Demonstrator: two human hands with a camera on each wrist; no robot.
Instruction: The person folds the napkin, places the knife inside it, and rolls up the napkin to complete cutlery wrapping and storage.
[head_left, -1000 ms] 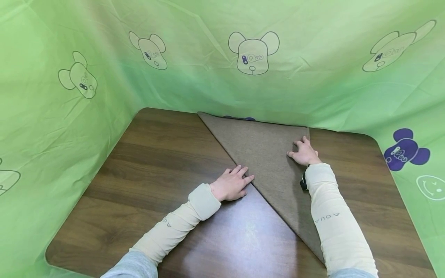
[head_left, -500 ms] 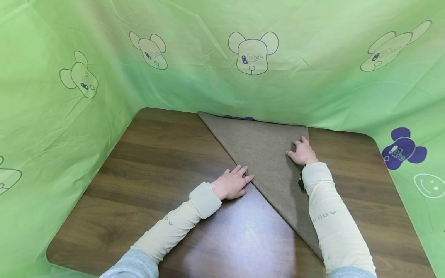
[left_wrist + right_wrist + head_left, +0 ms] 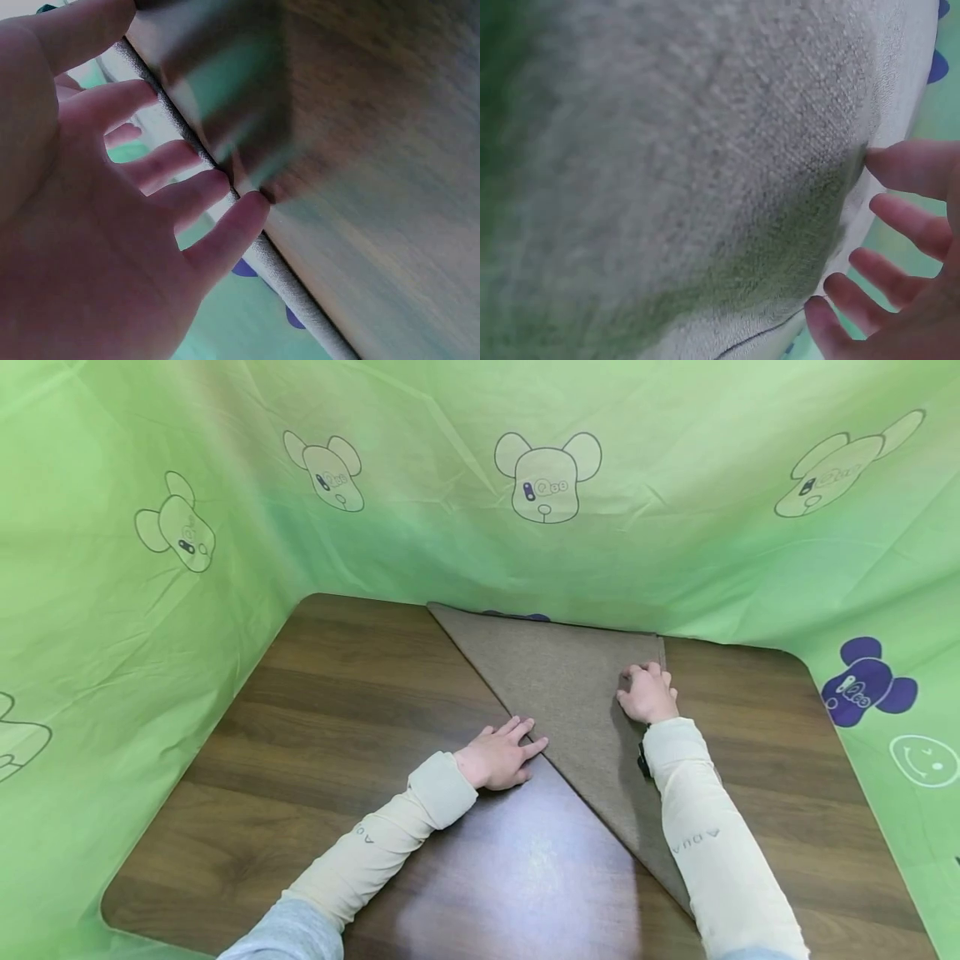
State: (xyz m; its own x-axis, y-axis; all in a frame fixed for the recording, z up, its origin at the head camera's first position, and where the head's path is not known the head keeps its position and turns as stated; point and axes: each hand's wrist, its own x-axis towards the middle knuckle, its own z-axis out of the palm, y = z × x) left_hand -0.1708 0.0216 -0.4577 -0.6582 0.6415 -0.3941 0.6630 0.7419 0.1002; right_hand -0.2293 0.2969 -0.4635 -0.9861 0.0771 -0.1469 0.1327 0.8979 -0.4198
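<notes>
Plain grey-brown cloth (image 3: 566, 689), brown wood-grained table (image 3: 337, 718), green cartoon-printed backdrop (image 3: 420, 552).

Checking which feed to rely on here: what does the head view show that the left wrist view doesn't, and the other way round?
Only the head view: the triangular shape of the brown cloth, the left sleeve and the smiling-face print.

Only the left wrist view: the palm side of the left hand.

Both: that hand's fingers at the cloth's long edge, the wooden table and the green backdrop.

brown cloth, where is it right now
In the head view, the brown cloth lies right of centre on the wooden table, near the green backdrop, left hand at its slanting edge, right hand on it.
</notes>
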